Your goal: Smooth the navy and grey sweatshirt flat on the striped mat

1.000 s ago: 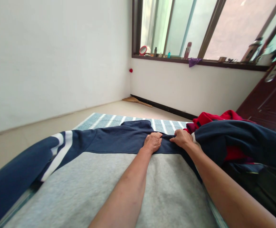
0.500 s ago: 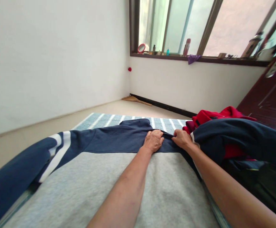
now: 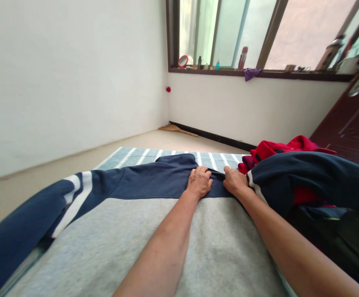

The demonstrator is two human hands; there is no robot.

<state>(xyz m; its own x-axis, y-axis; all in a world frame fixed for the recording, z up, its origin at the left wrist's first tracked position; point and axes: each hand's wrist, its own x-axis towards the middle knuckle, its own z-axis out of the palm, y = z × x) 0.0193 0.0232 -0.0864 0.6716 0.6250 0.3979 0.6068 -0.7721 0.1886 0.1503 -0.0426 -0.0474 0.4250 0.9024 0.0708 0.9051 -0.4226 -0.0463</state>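
A grey and navy sweatshirt (image 3: 130, 239) lies spread out with its navy shoulder band away from me. White stripes ring its sleeves, and one sleeve (image 3: 21, 218) reaches to the lower left. My left hand (image 3: 199, 181) has its fingers curled into the navy cloth near the collar. Just to its right, my right hand (image 3: 235, 180) grips the shoulder edge, its fingertips partly hidden by the hand itself. The other sleeve (image 3: 315, 169) drapes to the right over a heap of clothes.
Beneath the sweatshirt is a blue-and-white striped cloth (image 3: 130, 156). Red clothing (image 3: 278, 149) and dark clothing (image 3: 336, 243) are piled at the right, near a dark red door (image 3: 355, 119). A broom (image 3: 179, 130) lies on the floor by the corner. Small bottles and a mirror (image 3: 183, 61) line the windowsill.
My right hand has shifted slightly at the shoulder edge, and the right sleeve's cloth has moved a little with it. My left hand stays in nearly the same place.
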